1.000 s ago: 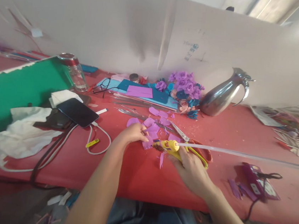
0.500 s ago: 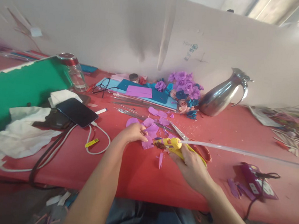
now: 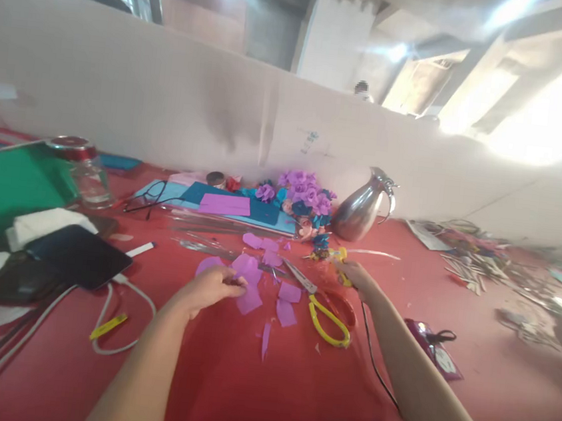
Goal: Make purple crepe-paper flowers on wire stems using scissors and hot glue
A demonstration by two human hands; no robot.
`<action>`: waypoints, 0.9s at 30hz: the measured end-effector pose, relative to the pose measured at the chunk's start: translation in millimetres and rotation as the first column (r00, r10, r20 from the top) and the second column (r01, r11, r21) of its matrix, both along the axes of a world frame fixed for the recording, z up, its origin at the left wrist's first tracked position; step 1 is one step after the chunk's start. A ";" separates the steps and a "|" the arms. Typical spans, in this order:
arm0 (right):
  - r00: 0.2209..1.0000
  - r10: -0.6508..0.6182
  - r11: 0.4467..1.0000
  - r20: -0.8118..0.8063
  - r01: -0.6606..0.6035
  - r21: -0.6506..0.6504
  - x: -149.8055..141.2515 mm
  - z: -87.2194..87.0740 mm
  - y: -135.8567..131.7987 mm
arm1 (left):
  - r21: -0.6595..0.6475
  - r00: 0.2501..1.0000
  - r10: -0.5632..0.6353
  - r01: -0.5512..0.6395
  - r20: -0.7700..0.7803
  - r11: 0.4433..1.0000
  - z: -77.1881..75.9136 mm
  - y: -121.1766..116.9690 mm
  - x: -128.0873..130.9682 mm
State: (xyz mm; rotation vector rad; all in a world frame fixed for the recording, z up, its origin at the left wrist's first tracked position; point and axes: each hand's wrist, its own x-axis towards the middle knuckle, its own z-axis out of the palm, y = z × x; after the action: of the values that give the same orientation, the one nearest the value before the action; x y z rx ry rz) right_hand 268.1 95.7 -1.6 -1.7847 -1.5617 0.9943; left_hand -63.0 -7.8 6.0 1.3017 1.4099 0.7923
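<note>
My left hand (image 3: 213, 289) is closed in a pinch on a purple paper petal (image 3: 250, 300) low over the table; its fingertips partly hide the hold. My right hand (image 3: 354, 277) grips a yellow hot glue gun (image 3: 340, 254) near the flower bunch, its nozzle pointing left. A clear glue stick (image 3: 374, 253) juts out of the gun's back. Between the hands lie open scissors (image 3: 328, 324) with one yellow and one red handle. Loose purple paper pieces (image 3: 286, 313) lie beside the blades.
Purple, blue and pink paper flowers (image 3: 307, 196) stand behind, next to a metal jug (image 3: 361, 209). Left are a phone (image 3: 80, 256), a glass jar (image 3: 90, 184), eyeglasses (image 3: 154, 198) and a white cable (image 3: 118, 351). A purple pouch (image 3: 434, 350) and craft scraps (image 3: 470, 267) lie right.
My right hand has carried the glue gun away from my left hand, right and towards the back, uncovering the scissors. The camera view has tilted up and turned right.
</note>
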 end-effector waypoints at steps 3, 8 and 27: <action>0.992 -0.020 0.999 0.121 0.017 0.029 -2.9 -5.6 11.2 | -0.005 0.998 0.054 -0.054 0.025 0.999 2.7 0.4 -0.9; 0.963 -0.085 0.973 0.256 0.025 0.230 -10.1 2.3 -11.3 | 0.020 1.000 0.022 -0.022 -0.004 1.000 0.2 3.2 2.9; 0.866 0.496 0.856 -0.067 -0.473 0.209 -121.2 20.6 -68.2 | 0.163 0.982 0.006 -0.038 0.191 0.986 5.4 2.2 28.2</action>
State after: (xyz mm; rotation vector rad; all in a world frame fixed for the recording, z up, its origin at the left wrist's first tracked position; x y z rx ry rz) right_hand 146.9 27.5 19.0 -1.1975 -2.0071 1.1101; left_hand -34.9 -5.6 11.4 1.3004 1.2284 1.0394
